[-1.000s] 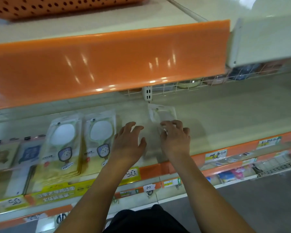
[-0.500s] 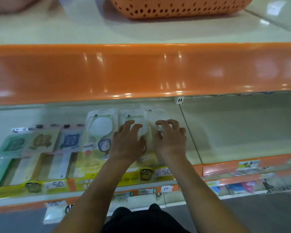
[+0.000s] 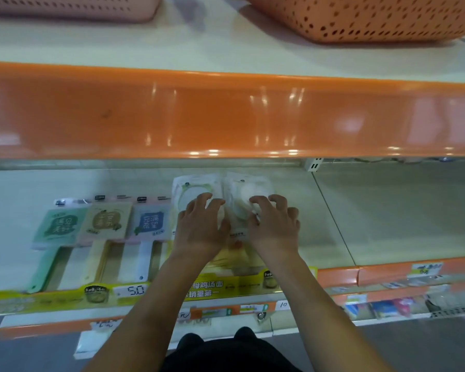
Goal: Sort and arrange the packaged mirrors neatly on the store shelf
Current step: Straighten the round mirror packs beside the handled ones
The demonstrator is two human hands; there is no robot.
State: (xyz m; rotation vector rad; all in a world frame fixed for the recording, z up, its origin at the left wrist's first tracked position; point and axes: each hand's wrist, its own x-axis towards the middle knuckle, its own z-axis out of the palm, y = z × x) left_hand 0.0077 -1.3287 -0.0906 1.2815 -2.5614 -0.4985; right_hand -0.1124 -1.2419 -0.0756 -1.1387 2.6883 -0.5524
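Observation:
Two clear packs with round white mirrors lie side by side on the pale shelf [image 3: 387,210]. My left hand [image 3: 202,226] rests on the left mirror pack [image 3: 191,185], fingers spread over its lower half. My right hand [image 3: 275,226] presses its arched fingertips onto the right mirror pack [image 3: 249,183]. The two packs touch along their inner edges. Both hands hide the packs' lower parts. Left of them lie three handled mirror packs in a row: green [image 3: 58,226], beige [image 3: 105,221] and blue [image 3: 151,222].
The orange lip of the upper shelf [image 3: 226,116] overhangs the back of this shelf. On the upper shelf stand an orange basket [image 3: 373,17] and a pink basket [image 3: 65,6]. A thin divider [image 3: 333,216] runs right of my hands. A yellow price strip [image 3: 220,288] lines the front edge.
My right hand has slid its mirror pack left until it lies against the pack under my left hand. The view has swung, so the upper shelf fills more of it.

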